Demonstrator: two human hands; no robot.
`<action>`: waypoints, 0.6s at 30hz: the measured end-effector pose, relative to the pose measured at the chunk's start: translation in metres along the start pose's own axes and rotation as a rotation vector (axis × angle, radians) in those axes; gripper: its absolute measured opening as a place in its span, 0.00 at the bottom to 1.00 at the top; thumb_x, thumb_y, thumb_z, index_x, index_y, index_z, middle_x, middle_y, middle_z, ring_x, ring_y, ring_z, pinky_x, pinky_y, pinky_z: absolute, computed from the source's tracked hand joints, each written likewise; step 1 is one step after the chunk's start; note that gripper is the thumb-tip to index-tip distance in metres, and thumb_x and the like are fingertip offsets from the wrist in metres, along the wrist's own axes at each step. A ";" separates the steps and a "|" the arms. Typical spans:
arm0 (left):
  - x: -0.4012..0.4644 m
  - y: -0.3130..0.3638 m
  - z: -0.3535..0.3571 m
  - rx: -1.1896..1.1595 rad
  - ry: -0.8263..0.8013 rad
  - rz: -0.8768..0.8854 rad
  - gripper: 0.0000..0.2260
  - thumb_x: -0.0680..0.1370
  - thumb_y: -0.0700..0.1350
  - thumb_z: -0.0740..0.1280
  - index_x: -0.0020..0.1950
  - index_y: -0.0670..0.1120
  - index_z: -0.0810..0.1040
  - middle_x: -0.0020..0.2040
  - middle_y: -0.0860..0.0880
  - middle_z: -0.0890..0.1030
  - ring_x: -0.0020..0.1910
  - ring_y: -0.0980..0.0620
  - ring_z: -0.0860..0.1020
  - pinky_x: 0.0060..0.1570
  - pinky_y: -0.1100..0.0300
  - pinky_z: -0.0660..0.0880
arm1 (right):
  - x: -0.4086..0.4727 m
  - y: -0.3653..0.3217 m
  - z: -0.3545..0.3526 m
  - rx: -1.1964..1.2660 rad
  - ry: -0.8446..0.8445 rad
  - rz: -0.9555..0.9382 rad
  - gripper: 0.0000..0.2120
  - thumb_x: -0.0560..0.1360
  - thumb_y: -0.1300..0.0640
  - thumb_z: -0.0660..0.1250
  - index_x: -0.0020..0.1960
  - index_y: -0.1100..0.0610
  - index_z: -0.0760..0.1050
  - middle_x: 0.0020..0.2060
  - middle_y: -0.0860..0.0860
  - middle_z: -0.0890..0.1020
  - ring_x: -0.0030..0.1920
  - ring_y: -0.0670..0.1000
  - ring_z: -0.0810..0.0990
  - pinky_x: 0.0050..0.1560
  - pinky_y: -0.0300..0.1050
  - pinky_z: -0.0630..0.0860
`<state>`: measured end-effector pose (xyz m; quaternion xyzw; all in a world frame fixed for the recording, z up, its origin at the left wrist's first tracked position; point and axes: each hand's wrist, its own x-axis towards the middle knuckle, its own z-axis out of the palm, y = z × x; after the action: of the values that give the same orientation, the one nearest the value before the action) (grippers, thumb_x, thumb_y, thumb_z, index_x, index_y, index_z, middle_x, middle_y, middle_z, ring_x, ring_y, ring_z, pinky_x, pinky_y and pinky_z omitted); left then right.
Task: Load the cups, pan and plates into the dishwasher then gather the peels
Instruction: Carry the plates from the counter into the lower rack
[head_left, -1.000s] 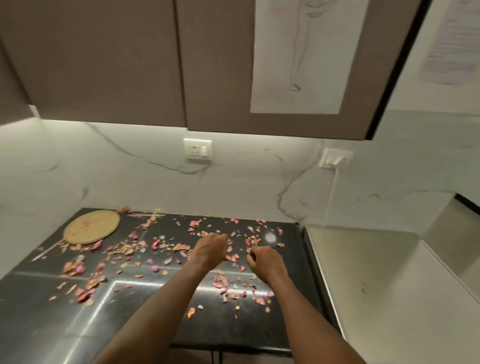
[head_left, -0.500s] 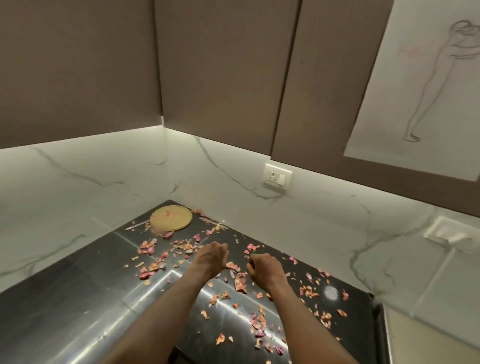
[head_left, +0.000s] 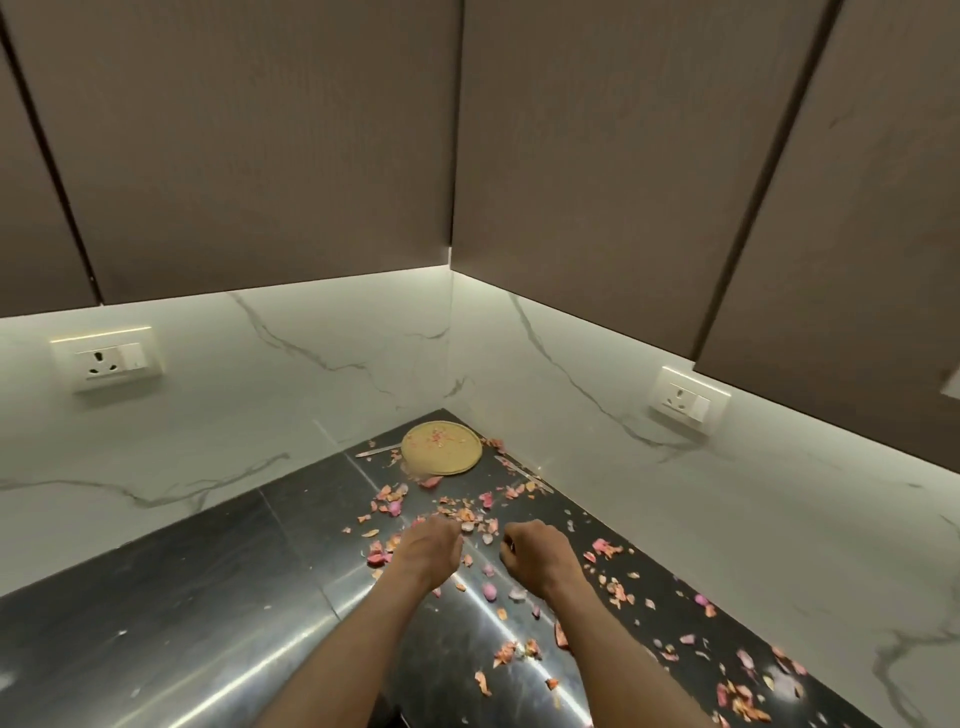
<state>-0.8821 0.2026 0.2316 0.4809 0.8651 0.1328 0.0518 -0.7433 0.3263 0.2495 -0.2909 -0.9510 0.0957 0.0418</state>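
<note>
Light comes from a strip under the cabinets (head_left: 260, 156), bright on the marble wall (head_left: 363, 353), fading lower down. Cabinet fronts dim, flat, w/ little contrast. Black counter (head_left: 182, 597) is glossy: long white glare streaks run diagonally across it, strongest btwn the forearms. Soft shadows only. Wide-angle bend at edges: cabinet seams splay outward, corner looks stretched. Peels (head_left: 457, 512) slightly soft, fine detail smeared; bottom-right ones blurrier. Overall exposure OK, mild compression noise.
</note>
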 end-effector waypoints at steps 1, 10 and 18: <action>0.007 -0.009 0.001 -0.003 -0.006 -0.012 0.12 0.81 0.45 0.57 0.48 0.42 0.78 0.49 0.39 0.82 0.48 0.39 0.81 0.46 0.50 0.76 | 0.012 -0.003 0.003 0.000 -0.006 -0.009 0.11 0.79 0.52 0.60 0.46 0.55 0.79 0.44 0.55 0.85 0.44 0.59 0.84 0.46 0.50 0.80; 0.088 -0.075 0.012 -0.105 -0.022 -0.133 0.11 0.80 0.44 0.58 0.46 0.41 0.78 0.47 0.39 0.83 0.49 0.39 0.81 0.47 0.49 0.75 | 0.118 -0.015 0.035 0.025 -0.089 -0.037 0.10 0.77 0.51 0.58 0.43 0.52 0.76 0.42 0.53 0.84 0.43 0.58 0.82 0.45 0.51 0.80; 0.160 -0.112 0.042 -0.295 -0.037 -0.302 0.11 0.77 0.38 0.59 0.35 0.46 0.71 0.36 0.47 0.74 0.35 0.48 0.72 0.36 0.56 0.64 | 0.196 -0.012 0.084 0.046 -0.178 0.011 0.10 0.77 0.52 0.57 0.40 0.53 0.73 0.37 0.53 0.80 0.39 0.57 0.79 0.40 0.52 0.76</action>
<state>-1.0499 0.2889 0.1659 0.3354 0.8975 0.2397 0.1569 -0.9229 0.4133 0.1741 -0.2854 -0.9469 0.1434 -0.0369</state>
